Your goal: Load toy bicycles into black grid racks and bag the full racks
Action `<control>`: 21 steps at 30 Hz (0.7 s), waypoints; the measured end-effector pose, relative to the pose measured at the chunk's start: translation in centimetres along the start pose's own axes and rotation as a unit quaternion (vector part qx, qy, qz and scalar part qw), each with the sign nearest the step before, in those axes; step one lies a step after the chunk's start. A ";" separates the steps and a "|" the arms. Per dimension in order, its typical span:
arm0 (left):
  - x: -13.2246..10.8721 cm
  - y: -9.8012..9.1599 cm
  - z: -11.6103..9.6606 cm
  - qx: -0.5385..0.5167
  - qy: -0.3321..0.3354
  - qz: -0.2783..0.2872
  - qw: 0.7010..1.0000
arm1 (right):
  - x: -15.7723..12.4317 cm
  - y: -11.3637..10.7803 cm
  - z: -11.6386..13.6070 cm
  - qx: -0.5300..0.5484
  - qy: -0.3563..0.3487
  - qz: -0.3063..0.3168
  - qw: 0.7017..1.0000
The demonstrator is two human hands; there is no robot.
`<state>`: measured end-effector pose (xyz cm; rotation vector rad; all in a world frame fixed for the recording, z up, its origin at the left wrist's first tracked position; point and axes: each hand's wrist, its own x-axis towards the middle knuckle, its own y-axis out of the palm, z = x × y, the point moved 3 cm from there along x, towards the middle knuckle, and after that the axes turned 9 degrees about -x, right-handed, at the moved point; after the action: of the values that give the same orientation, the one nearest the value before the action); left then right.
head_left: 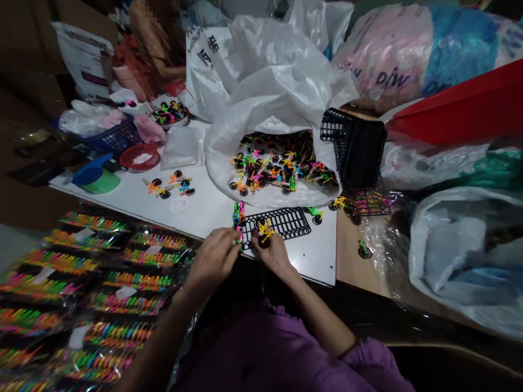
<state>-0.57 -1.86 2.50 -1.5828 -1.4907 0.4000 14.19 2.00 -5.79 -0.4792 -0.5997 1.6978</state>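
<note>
A black lattice rack lies at the front edge of the white table. At its left end, several small toy bikes stand in a row, pink, green and blue. My left hand is bent round that end, its fingers pressed together by a pink bike; what they grip is hidden. My right hand holds a yellow toy bike with black wheels over the rack. Behind the rack, a big white sack lies open with many coloured bikes in its mouth.
Black racks are piled right of the sack. Loose bikes lie on the left, near a red basket and green cup. Packed bikes fill the lower left. An open bag stands right. A person sits behind.
</note>
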 end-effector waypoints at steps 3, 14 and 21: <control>-1.0 1.8 -0.7 0.043 0.051 -0.008 0.998 | -0.1 1.1 0.6 -0.032 -0.041 0.019 0.998; -0.9 2.5 -0.1 0.072 0.100 0.013 0.992 | -0.5 0.0 -0.3 -0.102 -0.112 0.076 0.986; -1.3 2.6 0.3 0.071 -0.058 -0.039 0.995 | -0.8 0.5 0.6 -0.153 -0.128 0.122 0.972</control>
<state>0.56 -2.59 -0.13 -1.4062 -1.5718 0.5488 13.61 1.08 -5.65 -0.5742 -1.0347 1.9276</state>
